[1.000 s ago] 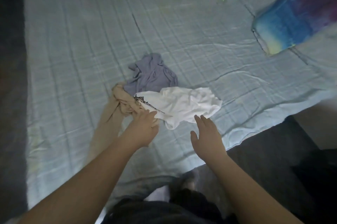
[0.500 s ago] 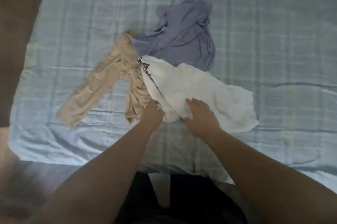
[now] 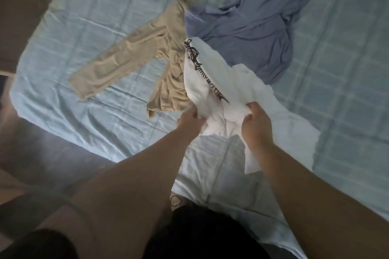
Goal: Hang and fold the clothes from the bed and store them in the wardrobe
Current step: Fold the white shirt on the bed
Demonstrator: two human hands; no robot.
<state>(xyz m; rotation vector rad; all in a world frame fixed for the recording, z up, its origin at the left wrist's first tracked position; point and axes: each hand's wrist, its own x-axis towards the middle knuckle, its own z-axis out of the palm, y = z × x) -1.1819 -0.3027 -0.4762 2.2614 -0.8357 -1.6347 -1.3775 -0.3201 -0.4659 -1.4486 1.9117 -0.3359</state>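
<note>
While a beige garment [image 3: 134, 58] and blue top [image 3: 252, 33] lie on the bed [image 3: 84, 16], left hand [image 3: 190, 120] and right hand [image 3: 255, 126] fingers pinch the white T-shirt [image 3: 223, 81].

white shirt [image 3: 237, 81]: black print | trousers [image 3: 126, 62]: beige | top [image 3: 252, 29]: lavender-blue | bedsheet [image 3: 336, 69]: light-blue checked
</note>
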